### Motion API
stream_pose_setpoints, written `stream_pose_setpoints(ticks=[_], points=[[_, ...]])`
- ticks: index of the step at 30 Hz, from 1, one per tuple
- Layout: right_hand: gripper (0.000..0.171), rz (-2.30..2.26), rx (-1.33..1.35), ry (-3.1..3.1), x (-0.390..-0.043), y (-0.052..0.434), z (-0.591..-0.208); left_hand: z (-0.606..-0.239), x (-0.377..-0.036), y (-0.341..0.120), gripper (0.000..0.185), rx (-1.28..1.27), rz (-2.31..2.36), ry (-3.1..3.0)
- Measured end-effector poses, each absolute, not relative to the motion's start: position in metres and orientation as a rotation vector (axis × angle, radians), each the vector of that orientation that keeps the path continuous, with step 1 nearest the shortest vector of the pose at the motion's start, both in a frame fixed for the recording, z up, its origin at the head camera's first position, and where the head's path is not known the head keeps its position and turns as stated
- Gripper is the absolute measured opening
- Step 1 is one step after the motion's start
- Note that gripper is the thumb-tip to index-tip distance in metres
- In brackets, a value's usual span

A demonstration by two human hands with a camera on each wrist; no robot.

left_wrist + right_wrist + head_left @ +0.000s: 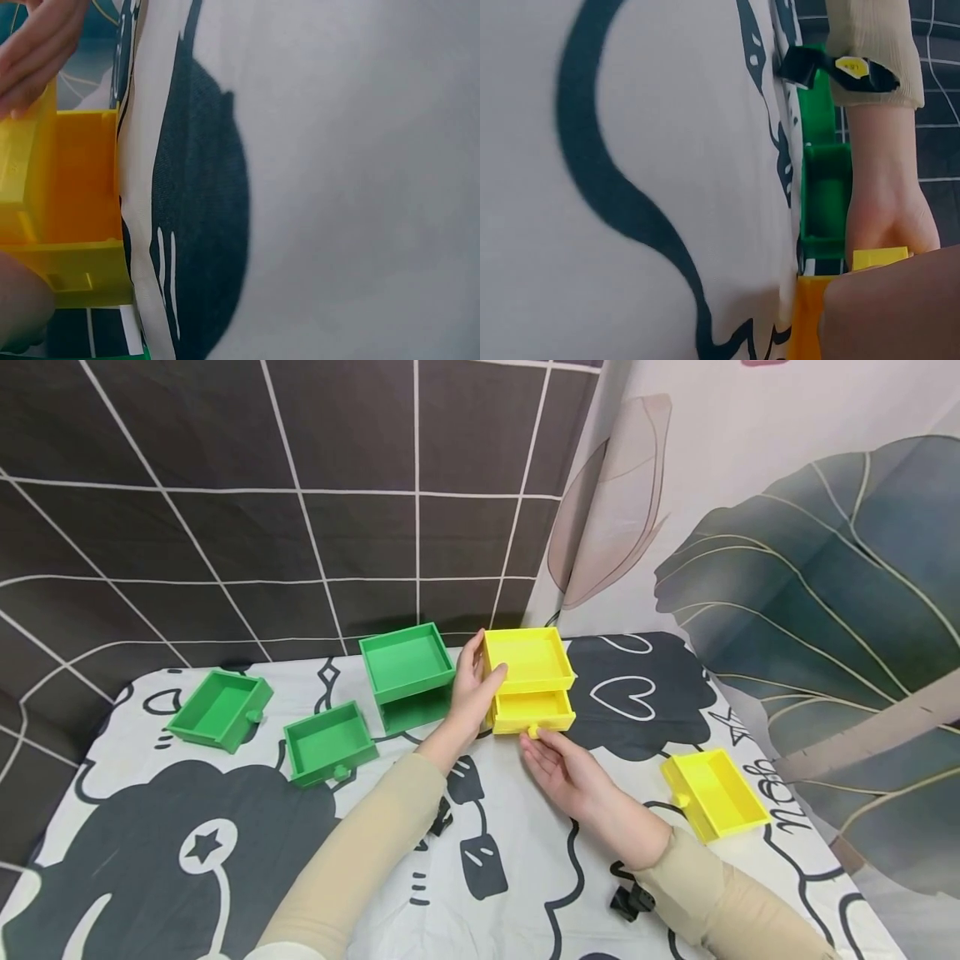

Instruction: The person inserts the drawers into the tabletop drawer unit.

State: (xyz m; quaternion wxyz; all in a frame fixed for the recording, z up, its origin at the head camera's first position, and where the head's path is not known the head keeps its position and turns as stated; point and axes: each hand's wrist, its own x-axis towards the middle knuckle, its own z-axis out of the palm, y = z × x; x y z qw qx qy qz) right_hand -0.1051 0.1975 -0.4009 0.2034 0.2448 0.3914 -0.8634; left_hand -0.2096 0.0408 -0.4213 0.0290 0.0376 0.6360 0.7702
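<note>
Left to right on the patterned tablecloth (225, 860): loose green drawer (221, 708), second green drawer (330, 744), green cabinet (407, 675). Left hand (472, 689) clasps the yellow cabinet (529, 662) side, fingers curled round it. Yellow drawer (534, 712) sits in the lower slot, slightly out. Right hand (562, 768), fingers relaxed and apart, fingertips at its knob (533, 732). Another yellow drawer (716, 793) lies far right.

Left hand (472, 689) reaches forward from a beige sleeve, forearm angled up and right, fingers upright and thumb curled inward as in a grip. Right hand (562, 768) comes in from lower right, palm turned up, fingers loosely extended toward the left hand, fingertips just below it. Both wrists wear beige cuffs.
</note>
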Motion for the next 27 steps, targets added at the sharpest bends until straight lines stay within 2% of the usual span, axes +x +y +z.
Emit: stream_pose_setpoints(ticks=[11, 27], points=[[0.009, -2.481, 0.770, 1.047, -0.133, 0.189, -0.408, -0.423, -0.211, 0.040, 0.070, 0.135, 2.400, 1.934], [0.016, -2.459, 0.842, 1.016, -0.155, 0.187, -0.406, -0.424, -0.213, 0.040, 0.071, 0.160, 2.391, 1.958]])
